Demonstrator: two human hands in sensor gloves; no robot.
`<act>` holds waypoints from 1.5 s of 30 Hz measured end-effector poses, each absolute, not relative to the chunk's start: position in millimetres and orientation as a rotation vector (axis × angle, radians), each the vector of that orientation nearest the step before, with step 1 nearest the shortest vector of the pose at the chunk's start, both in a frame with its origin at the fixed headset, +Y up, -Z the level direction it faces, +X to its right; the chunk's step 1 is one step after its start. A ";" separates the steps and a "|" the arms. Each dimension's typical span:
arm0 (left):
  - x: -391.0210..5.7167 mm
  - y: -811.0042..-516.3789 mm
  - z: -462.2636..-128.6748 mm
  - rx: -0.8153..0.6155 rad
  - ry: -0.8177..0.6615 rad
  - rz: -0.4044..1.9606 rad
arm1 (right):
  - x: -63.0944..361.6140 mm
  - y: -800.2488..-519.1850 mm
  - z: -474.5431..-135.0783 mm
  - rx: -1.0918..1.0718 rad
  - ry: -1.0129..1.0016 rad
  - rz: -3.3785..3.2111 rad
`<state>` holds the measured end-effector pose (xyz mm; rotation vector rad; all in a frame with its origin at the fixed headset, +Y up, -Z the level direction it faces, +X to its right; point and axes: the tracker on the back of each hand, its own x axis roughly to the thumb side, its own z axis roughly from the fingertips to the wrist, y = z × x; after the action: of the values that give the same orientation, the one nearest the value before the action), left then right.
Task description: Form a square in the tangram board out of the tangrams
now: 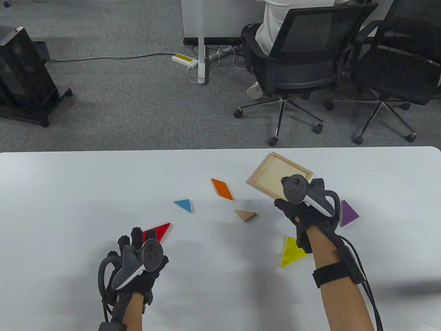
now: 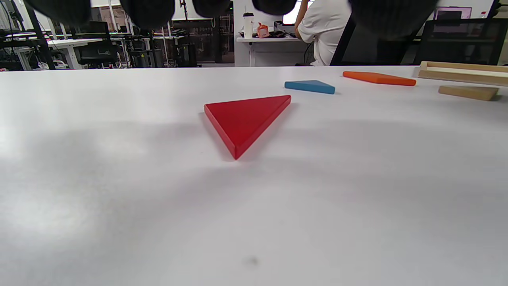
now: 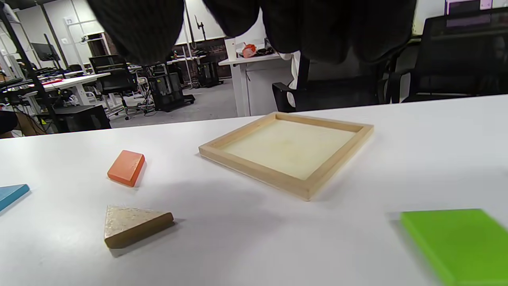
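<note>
The empty wooden tangram board (image 1: 275, 171) (image 3: 289, 149) lies at the table's far right. My right hand (image 1: 288, 206) hovers over its near corner, fingers (image 3: 139, 28) relaxed and holding nothing. Loose pieces lie flat around it: an orange parallelogram (image 1: 222, 188), a blue triangle (image 1: 183, 205), a wooden triangle (image 1: 245, 215), a purple triangle (image 1: 348, 213), a yellow triangle (image 1: 291, 251) and a green piece (image 3: 460, 242). My left hand (image 1: 132, 238) hangs just above the near end of a red triangle (image 1: 159, 231) (image 2: 244, 119), its fingers (image 2: 147, 10) loose and apart from it.
The white table's far edge (image 1: 220, 151) runs behind the board. Beyond it stand two office chairs (image 1: 303, 62), one with a seated person, and a black cabinet on wheels (image 1: 24, 76). My right forearm covers part of the yellow triangle.
</note>
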<state>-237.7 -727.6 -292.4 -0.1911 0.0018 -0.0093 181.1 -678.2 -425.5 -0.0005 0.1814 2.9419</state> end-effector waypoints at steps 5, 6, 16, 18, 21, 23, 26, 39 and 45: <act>-238.1 -734.5 -295.0 -0.210 0.008 -0.005 | 174.6 -699.0 -445.2 -0.087 0.211 2.950; -237.3 -735.7 -295.3 -0.215 0.008 -0.010 | 173.9 -704.6 -449.2 -0.106 0.213 2.946; -233.3 -740.5 -296.6 -0.235 0.005 -0.019 | 170.3 -741.2 -473.0 -0.247 0.282 3.008; -233.9 -741.5 -296.9 -0.239 0.009 -0.021 | 169.9 -748.5 -477.3 -0.277 0.318 3.026; -235.1 -742.6 -297.3 -0.242 0.013 -0.020 | 168.1 -755.9 -480.2 -0.285 0.341 3.052; -235.9 -743.5 -297.7 -0.243 0.016 -0.019 | 165.6 -761.7 -481.3 -0.281 0.362 3.087; -236.3 -744.4 -297.9 -0.246 0.019 -0.019 | 162.4 -767.4 -482.5 -0.293 0.356 3.125; -237.3 -748.3 -300.8 -0.253 0.016 -0.031 | 160.1 -768.8 -491.2 -0.430 0.328 3.141; -238.8 -748.8 -303.7 -0.249 0.012 -0.027 | 160.9 -762.9 -489.8 -0.357 0.314 3.167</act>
<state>-238.8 -748.8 -303.7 -0.2490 0.0120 -0.0274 160.9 -762.9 -489.8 -0.3567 0.3141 3.1673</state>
